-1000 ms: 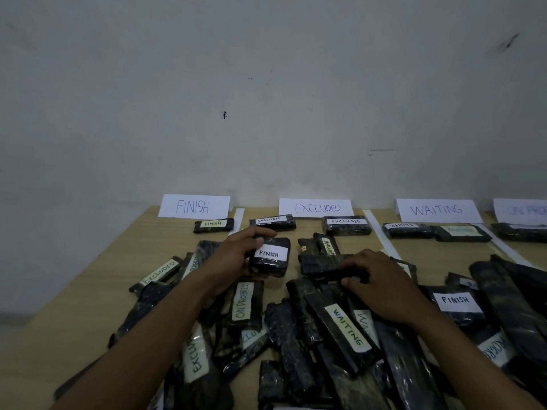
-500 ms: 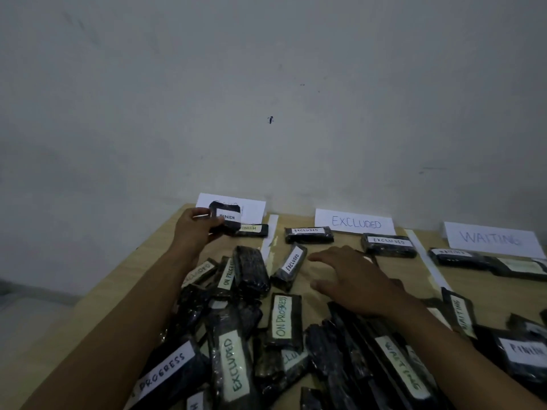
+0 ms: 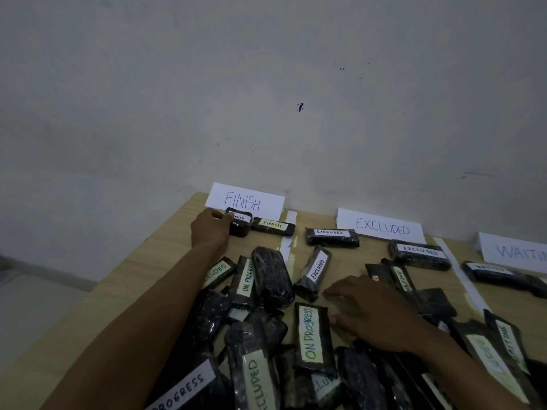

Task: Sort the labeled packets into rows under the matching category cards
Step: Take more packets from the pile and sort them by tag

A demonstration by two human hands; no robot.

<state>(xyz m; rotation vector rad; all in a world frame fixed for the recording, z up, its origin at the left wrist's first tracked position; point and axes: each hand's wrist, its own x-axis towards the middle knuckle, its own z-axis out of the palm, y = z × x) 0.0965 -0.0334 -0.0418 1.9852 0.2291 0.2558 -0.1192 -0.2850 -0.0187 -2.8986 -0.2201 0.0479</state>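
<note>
My left hand [image 3: 209, 229] grips a black FINISH packet [image 3: 240, 224] that rests on the table just below the white FINISH card [image 3: 245, 200], left of another FINISH packet [image 3: 273, 225]. My right hand [image 3: 367, 309] lies flat with fingers spread over the pile of black packets [image 3: 272, 335], beside an ON PROGRESS packet [image 3: 311, 335]. Two EXCLUDED packets [image 3: 332, 237] [image 3: 418, 253] sit below the EXCLUDED card [image 3: 381, 227]. A WAITING packet [image 3: 492, 273] lies under the WAITING card [image 3: 515, 251].
White paper strips [image 3: 287, 238] [image 3: 457, 267] divide the wooden table [image 3: 165, 247] into columns. A loose EXCLUDED packet [image 3: 315, 272] lies tilted ahead of the pile. The grey wall rises right behind the cards. The table's left edge falls off to the floor.
My left hand carried the FINISH packet from the pile up to the FINISH card and lowered it onto the table. My right hand moved off the pile's top toward the left.
</note>
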